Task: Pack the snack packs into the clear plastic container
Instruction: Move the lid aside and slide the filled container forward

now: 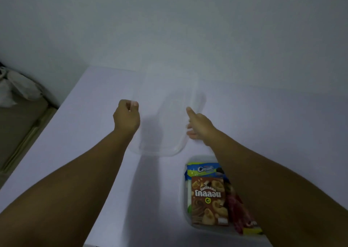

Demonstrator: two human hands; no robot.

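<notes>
A clear plastic lid is held between both hands above the white table, tilted up at its far end. My left hand pinches the lid's left edge. My right hand grips its right edge with the forefinger stretched out. Near the table's front, under my right forearm, stands the clear plastic container. Inside it lie a brown snack pack on top, a blue one behind it and a red one at the right, partly hidden by my arm.
The table stands against a plain white wall. To the left, beyond the table's edge, the floor lies lower, with white plastic bags on it.
</notes>
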